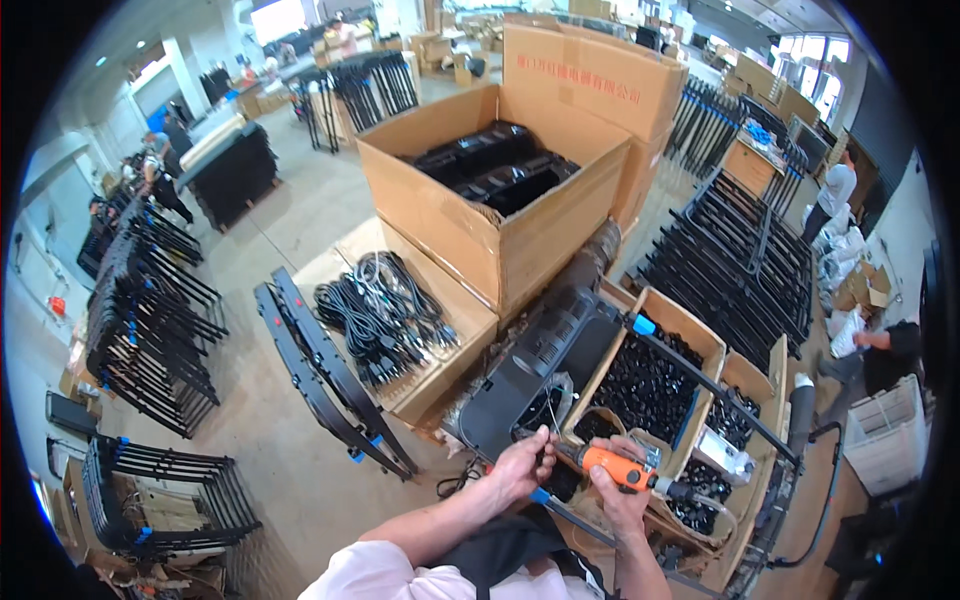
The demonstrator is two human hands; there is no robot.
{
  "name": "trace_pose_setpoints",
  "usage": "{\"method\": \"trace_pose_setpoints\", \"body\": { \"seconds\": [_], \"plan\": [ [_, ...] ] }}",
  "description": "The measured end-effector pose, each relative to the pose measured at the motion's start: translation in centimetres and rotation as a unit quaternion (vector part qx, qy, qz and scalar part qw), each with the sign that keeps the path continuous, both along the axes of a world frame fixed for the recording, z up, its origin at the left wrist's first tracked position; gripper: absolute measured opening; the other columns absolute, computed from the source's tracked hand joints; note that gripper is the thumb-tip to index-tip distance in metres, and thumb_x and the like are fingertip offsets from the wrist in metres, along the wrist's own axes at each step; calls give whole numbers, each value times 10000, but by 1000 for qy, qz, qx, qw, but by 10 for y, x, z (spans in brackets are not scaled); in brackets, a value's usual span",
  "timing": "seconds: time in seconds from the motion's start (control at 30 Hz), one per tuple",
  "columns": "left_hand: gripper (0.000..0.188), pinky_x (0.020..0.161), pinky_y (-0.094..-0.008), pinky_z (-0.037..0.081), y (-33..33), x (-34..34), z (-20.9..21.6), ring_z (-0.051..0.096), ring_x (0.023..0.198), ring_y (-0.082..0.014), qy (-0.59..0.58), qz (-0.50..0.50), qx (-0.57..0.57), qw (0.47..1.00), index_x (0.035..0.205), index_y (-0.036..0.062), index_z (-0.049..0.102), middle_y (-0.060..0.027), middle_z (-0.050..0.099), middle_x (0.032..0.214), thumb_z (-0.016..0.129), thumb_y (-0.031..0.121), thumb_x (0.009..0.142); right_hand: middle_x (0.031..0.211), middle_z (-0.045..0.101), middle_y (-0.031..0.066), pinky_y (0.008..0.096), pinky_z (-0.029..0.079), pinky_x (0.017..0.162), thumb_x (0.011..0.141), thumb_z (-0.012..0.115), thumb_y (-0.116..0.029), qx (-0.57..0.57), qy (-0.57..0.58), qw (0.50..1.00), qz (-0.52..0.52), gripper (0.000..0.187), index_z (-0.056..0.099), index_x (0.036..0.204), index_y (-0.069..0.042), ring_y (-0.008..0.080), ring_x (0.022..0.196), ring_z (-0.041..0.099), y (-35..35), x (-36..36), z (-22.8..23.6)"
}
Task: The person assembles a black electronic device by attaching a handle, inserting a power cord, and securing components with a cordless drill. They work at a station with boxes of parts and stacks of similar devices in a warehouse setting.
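My right hand (622,498) is wrapped round an orange power screwdriver (618,468), with a hose running from its back end. The driver's tip points left, toward my left hand (524,464). That hand's fingers are pinched close to the tip; what they hold, if anything, is too small to make out. Just beyond my hands lies a long black plastic housing (505,396) with a vented motor part (552,340). A thin black metal frame (715,390) with blue pieces crosses the bench to the right.
Wooden bins (722,340) of small black parts stand right of the housing. Bundled black cables (385,320) lie on a cardboard surface to the left, behind a standing black frame (315,365). A large open carton (440,240) holds glossy black parts. Stacked frames (150,320) and other people are farther off.
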State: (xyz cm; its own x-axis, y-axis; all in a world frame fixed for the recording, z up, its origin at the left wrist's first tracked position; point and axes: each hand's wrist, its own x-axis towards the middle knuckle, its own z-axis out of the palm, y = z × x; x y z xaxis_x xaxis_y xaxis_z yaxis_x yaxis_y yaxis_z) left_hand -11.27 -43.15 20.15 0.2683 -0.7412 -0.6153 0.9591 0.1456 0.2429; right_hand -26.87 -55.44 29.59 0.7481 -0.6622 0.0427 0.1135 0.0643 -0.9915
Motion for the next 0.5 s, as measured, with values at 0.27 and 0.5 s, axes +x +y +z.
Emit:
{"method": "trace_pose_setpoints", "body": {
  "seconds": [0.27,0.5],
  "plan": [
    [262,543,-203,416,2,59,-9,508,682,-68,81,-11,-51,995,1123,112,649,48,574,844,572,363,1133,1324,703,233,436,537,1113,903,794,2,-46,50,998,0,582,514,1413,19,276,1244,679,2,64,8],
    [282,558,-208,432,2,102,-18,529,690,-80,137,12,-99,986,1138,92,655,40,576,831,611,369,1112,1318,711,213,437,530,1114,905,807,-45,-71,99,992,-2,575,524,1403,10,279,1238,681,4,116,20]
  ]
}}
